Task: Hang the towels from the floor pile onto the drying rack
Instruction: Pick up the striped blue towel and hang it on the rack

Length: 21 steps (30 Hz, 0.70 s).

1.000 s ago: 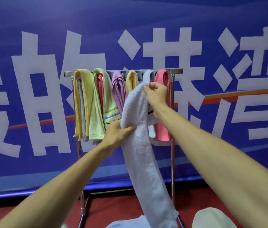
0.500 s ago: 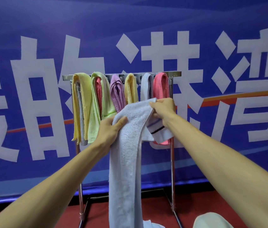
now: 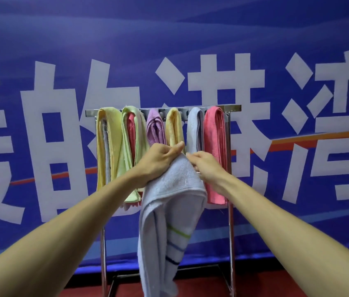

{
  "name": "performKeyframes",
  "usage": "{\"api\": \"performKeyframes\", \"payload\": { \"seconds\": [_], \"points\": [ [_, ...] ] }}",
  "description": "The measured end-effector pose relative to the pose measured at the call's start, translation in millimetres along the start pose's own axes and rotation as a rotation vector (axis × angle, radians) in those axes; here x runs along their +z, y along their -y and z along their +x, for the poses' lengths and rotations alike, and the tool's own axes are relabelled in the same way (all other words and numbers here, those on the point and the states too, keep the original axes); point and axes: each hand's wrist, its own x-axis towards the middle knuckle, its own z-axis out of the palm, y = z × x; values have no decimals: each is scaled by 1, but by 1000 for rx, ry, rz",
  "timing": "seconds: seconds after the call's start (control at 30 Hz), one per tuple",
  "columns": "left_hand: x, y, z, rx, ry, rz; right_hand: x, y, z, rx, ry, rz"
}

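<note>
Towel point(image 3: 175, 189) now folded over; hands point(image 3: 160, 159) gripping before full rack point(image 3: 231, 108).

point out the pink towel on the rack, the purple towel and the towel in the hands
pink towel point(image 3: 214, 151): head view, middle of its hanging front face.
purple towel point(image 3: 155, 128): head view, upper fold below the rack bar.
held pale blue towel point(image 3: 169, 213): head view, draped cloth below both hands.

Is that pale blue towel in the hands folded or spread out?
Folded: the pale blue towel drapes doubled over itself, pinched by left hand and right hand.
</note>
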Motion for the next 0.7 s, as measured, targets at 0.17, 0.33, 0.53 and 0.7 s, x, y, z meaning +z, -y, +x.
{"api": "performKeyframes", "payload": {
  "seconds": [0.17,0.33,0.53,0.7],
  "points": [
    [-20,-4,2,24,80,74,23,-6,8,177,327,492],
    [-36,-7,-3,-82,69,3,22,1,1,133,494,395],
    [-45,0,-22,-198,124,-284,21,31,-1,30,532,570],
    [-37,19,-42,-239,175,-467,18,41,7,14,393,679]
  ]
}}
